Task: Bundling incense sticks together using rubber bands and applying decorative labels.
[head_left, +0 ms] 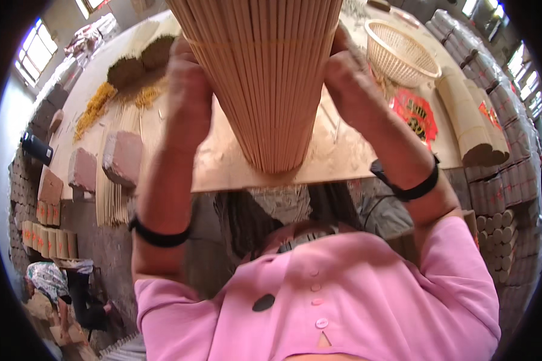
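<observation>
Holding the stick bundle [265,84] upright between both hands, the person stands its lower end on the table [223,171]. The left hand [186,99] presses on the bundle's left side, fingers together and curled around it; the right hand [349,90] does the same on the right side. How far the fingertips reach behind the sticks I cannot tell. A thin band circles the bundle level with the fingers. To do this well, I think both palms must squeeze evenly, so no stick slips below the fingers, and the end must meet the table flat. A basket [397,54] sits beyond the right fingers, well apart.
</observation>
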Action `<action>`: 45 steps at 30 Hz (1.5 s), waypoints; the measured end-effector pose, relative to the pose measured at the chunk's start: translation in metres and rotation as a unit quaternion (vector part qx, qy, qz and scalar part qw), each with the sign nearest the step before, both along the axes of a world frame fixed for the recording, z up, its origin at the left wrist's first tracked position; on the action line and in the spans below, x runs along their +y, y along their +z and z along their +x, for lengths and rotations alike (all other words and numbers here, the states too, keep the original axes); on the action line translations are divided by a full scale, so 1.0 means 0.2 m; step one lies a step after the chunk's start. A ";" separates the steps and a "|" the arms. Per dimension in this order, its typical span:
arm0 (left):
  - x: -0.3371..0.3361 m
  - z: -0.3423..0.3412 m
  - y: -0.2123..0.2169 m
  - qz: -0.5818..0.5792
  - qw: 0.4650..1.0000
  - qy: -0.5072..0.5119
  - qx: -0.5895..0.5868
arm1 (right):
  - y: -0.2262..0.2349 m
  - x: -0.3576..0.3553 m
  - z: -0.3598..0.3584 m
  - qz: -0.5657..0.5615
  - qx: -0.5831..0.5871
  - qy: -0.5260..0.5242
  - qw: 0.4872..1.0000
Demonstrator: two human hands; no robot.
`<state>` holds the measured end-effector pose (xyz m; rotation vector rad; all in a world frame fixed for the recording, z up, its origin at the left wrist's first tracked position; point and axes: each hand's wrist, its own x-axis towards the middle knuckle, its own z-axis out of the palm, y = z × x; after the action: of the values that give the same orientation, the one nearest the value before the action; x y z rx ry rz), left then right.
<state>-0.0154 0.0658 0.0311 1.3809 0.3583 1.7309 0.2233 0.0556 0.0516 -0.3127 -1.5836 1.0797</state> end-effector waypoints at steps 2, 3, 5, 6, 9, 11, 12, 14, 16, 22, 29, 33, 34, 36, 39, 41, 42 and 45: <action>-0.08 0.06 -0.18 0.061 0.994 0.025 0.085 | -0.16 -0.09 -0.03 -0.033 -0.045 -0.043 0.998; -0.11 0.07 -0.23 0.026 0.995 0.002 0.092 | -0.23 -0.14 -0.03 -0.065 -0.048 -0.049 0.996; -0.18 0.10 -0.30 -0.006 0.990 -0.036 0.137 | -0.29 -0.21 0.00 -0.049 -0.173 -0.114 0.977; -0.21 0.10 -0.30 -0.039 0.980 -0.008 0.194 | -0.31 -0.23 0.00 -0.073 -0.194 -0.109 0.972; -0.23 0.06 -0.25 -0.108 0.936 0.077 0.325 | -0.31 -0.22 -0.01 -0.035 -0.306 -0.210 0.928; -0.19 0.06 -0.20 0.034 0.986 0.094 0.136 | -0.29 -0.16 -0.05 0.024 -0.030 -0.180 0.983; -0.16 0.07 -0.19 0.020 0.991 0.086 0.104 | -0.29 -0.12 -0.08 0.030 0.064 -0.171 0.983; -0.12 0.09 -0.19 -0.009 0.995 0.053 0.086 | -0.27 -0.08 -0.09 0.039 0.023 -0.173 0.984; -0.11 0.10 -0.23 -0.038 0.992 0.021 0.118 | -0.28 -0.07 -0.09 0.010 -0.063 -0.139 0.988; -0.23 0.06 -0.34 -0.248 0.932 -0.100 0.245 | -0.41 -0.23 -0.01 -0.089 -0.207 -0.155 0.962; -0.27 0.04 -0.36 -0.266 0.927 -0.127 0.233 | -0.46 -0.20 -0.02 0.059 -0.159 -0.215 0.962; -0.29 0.01 -0.31 -0.244 0.921 -0.082 0.292 | -0.43 -0.20 0.02 -0.145 -0.315 -0.063 0.936; -0.30 0.01 -0.29 -0.216 0.924 -0.043 0.313 | -0.40 -0.20 0.05 -0.144 -0.378 -0.115 0.907; -0.29 0.04 -0.23 -0.137 0.946 0.032 0.294 | -0.33 -0.18 0.07 0.033 -0.362 -0.238 0.901; -0.30 0.14 -0.12 0.005 0.977 0.130 0.167 | -0.16 -0.09 0.07 0.045 -0.181 -0.176 0.966; -0.26 0.24 -0.05 0.013 0.973 0.180 0.147 | -0.04 -0.01 0.01 -0.012 -0.071 -0.029 0.997; -0.24 0.27 0.00 0.029 0.969 0.206 0.131 | 0.00 0.00 -0.01 -0.046 -0.071 0.009 0.996; -0.17 0.24 0.15 0.047 0.988 0.144 0.043 | 0.12 -0.01 -0.05 -0.038 -0.075 0.002 0.997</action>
<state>0.0330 0.0326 0.0612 1.5340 0.5531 1.9461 0.2139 0.0542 0.0748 -0.4493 -1.6785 1.1433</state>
